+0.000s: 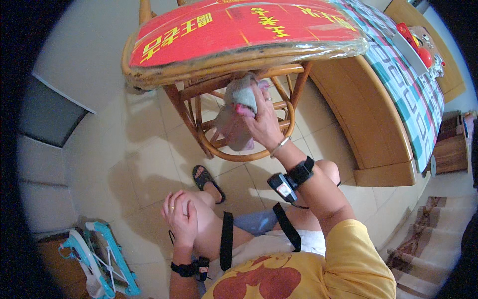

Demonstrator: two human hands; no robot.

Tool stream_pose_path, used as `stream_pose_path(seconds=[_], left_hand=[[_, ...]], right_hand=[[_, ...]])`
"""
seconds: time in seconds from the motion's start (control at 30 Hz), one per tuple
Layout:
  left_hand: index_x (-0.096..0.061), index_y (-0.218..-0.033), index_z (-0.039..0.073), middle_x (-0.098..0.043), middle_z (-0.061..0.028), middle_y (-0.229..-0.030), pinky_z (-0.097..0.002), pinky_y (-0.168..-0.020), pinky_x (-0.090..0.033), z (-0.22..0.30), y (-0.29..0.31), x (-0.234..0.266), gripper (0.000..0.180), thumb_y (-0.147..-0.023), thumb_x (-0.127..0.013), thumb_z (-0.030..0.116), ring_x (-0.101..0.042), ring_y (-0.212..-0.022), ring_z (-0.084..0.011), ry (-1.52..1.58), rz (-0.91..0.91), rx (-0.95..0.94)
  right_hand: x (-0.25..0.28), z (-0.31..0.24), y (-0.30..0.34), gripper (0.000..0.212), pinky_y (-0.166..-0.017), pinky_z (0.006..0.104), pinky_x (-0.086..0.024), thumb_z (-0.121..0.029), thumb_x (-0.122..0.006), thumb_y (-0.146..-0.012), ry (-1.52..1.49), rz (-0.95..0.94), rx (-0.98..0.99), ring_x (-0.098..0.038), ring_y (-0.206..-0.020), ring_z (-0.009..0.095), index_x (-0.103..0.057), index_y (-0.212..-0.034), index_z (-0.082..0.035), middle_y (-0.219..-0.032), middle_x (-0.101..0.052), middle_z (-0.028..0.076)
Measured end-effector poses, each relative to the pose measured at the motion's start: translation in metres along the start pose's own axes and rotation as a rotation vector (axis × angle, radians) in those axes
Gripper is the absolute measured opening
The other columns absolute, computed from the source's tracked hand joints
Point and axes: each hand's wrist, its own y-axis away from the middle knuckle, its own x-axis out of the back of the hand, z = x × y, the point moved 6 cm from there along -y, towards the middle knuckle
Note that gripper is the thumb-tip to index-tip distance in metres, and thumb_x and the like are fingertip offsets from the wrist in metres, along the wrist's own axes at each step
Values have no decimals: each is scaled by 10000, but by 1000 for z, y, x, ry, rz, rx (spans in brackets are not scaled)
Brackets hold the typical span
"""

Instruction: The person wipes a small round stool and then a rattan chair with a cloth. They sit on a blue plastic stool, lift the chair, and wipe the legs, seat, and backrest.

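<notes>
My right hand (pixel 264 119) grips a grey-and-pink cloth (pixel 241 92), bunched up with part of it hanging down blurred. The cloth is up against the underside of a rattan table (pixel 199 72), among its bent cane legs. Red sheeting with yellow lettering covers the tabletop, wrapped in clear plastic. A round cane ring (pixel 239 158) joins the legs lower down, below the cloth. My left hand (pixel 181 217) lies over my left knee, holding nothing, its fingers stretched out.
A bed with a wooden side (pixel 371 109) and checked sheet (pixel 398 74) stands to the right. A white tray (pixel 411 50) with red items lies on it. A folded blue-and-white frame (pixel 112 259) is at lower left, a dark grey panel (pixel 52 109) at left, and a striped curtain (pixel 428 239) at lower right.
</notes>
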Motion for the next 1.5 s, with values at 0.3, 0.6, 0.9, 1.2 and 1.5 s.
stream_pose_path(seconds=[0.3,0.6,0.9,1.2,1.5], left_hand=[[-632,-1075,91,-609,-59,-1239,-481,-1055,-313,3,0,1,244,-848,-629,179,-471,-1252,-335,3,-6,2],[-633,-1088,77,-610,-62,-1239,-483,-1055,-311,4,3,2,261,-847,-628,177,-475,-1237,-342,-3,19,-4],[-634,-1085,66,-609,-68,-1236,-496,-1050,-310,10,0,1,266,-856,-620,200,-474,-1236,-346,-26,17,-32],[-637,-1063,70,-626,-69,-1212,-478,-1061,-309,0,0,0,229,-850,-628,156,-481,-1234,-342,19,16,-8],[-634,-1068,79,-630,-58,-1202,-471,-1054,-315,1,0,1,233,-846,-628,151,-488,-1226,-335,43,26,-11]], right_hand=[[-34,41,-10,866,-1071,425,-385,-169,-676,-782,-76,-94,-136,-373,-1318,464,-208,-1494,-14,-1443,-341,320],[3,33,20,613,-936,358,-469,-160,-704,-848,-247,25,-303,-587,-1069,252,-385,-1352,-17,-1152,-594,139],[62,-53,-20,579,-918,402,-462,-38,-685,-728,-256,435,-17,-570,-1007,350,-388,-1224,-8,-1063,-530,194],[-37,70,-20,582,-925,411,-474,-85,-705,-761,-226,169,-470,-597,-1020,377,-406,-1248,27,-1084,-598,218],[40,-74,-11,485,-861,362,-482,-93,-729,-788,-447,360,64,-607,-957,254,-448,-1175,-18,-1023,-599,135]])
